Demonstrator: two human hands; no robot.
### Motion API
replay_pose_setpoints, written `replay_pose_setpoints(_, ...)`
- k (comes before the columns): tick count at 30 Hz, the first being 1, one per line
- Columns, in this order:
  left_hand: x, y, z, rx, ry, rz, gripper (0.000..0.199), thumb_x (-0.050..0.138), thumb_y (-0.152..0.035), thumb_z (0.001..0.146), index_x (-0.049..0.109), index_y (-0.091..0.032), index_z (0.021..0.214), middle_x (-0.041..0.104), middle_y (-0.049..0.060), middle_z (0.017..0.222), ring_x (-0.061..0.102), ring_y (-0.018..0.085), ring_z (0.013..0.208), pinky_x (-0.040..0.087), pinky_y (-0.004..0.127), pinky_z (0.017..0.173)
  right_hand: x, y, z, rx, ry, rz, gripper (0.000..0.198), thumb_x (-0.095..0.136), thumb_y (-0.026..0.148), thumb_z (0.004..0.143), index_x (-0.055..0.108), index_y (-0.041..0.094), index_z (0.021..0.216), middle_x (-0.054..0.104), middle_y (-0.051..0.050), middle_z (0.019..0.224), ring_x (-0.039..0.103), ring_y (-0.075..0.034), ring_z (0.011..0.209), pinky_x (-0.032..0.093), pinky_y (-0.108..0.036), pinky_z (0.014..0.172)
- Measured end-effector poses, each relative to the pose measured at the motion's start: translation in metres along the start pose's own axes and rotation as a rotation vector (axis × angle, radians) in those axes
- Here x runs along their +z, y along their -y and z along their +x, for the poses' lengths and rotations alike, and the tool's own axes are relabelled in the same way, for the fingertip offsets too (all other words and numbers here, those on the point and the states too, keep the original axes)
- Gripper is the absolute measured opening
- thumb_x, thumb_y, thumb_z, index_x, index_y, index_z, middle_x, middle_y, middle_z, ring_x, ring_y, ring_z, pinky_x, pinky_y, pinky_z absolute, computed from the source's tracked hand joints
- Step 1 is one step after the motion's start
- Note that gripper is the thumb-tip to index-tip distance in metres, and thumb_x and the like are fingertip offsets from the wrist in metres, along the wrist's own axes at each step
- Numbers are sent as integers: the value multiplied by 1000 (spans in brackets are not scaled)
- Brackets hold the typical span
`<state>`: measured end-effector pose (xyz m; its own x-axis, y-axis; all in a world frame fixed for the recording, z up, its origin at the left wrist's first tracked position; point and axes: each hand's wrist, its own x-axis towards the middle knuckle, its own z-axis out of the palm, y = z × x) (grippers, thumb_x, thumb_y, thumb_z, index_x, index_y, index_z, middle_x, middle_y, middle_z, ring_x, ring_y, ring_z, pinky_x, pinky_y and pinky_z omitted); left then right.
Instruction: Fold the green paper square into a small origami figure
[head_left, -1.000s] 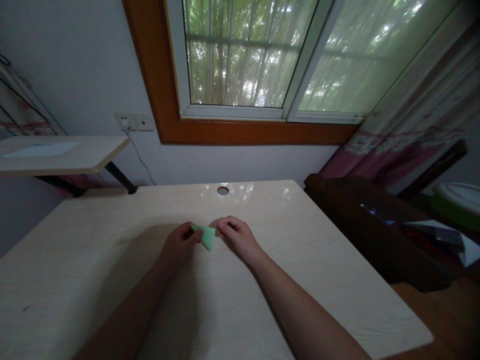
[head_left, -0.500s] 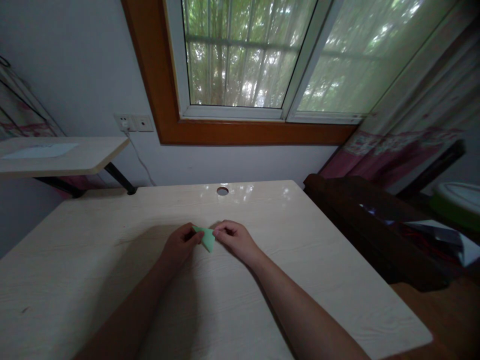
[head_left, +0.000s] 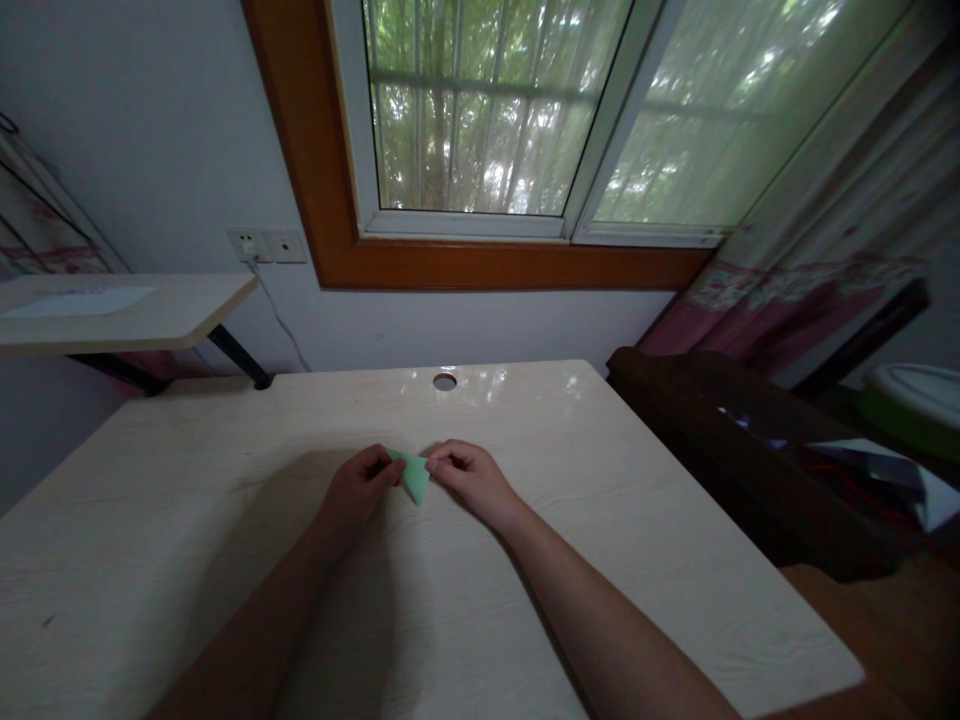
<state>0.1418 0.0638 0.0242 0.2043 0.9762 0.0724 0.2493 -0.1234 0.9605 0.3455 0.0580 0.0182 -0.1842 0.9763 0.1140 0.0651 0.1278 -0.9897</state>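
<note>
Between my two hands is a small piece of light green folded paper (head_left: 416, 480), roughly triangular with one point facing down toward me. My left hand (head_left: 365, 485) pinches its left part, thumb on top and fingers curled behind. At the upper right corner, the thumb and index finger of my right hand (head_left: 469, 478) are closed on the paper. Both hands are low over the pale wood-grain desk (head_left: 615, 560). The far side of the paper and some fingertips are hidden.
A round cable hole (head_left: 445, 382) lies near the desk's back edge. A raised shelf (head_left: 180, 310) on black legs, bearing a sheet of paper (head_left: 82, 301), stands at the left. Dark wooden furniture (head_left: 720, 450) adjoins the right side. A window (head_left: 495, 110) is behind.
My left thumb has shifted very slightly left on the green paper. The right hand stays in place, and the paper has hardly moved.
</note>
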Motion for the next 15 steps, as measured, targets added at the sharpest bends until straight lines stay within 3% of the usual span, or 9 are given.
replay_pose_setpoints(15,1,-15,-3,-48,-29,-43,24,62,-36,79,56,-17,67,52,-4,62,48,13,63,37,23,61,0,0,0,16,3,36,18,68,34,79,69,16,78,64,-1,73,52,-12,65,40,-25,65)
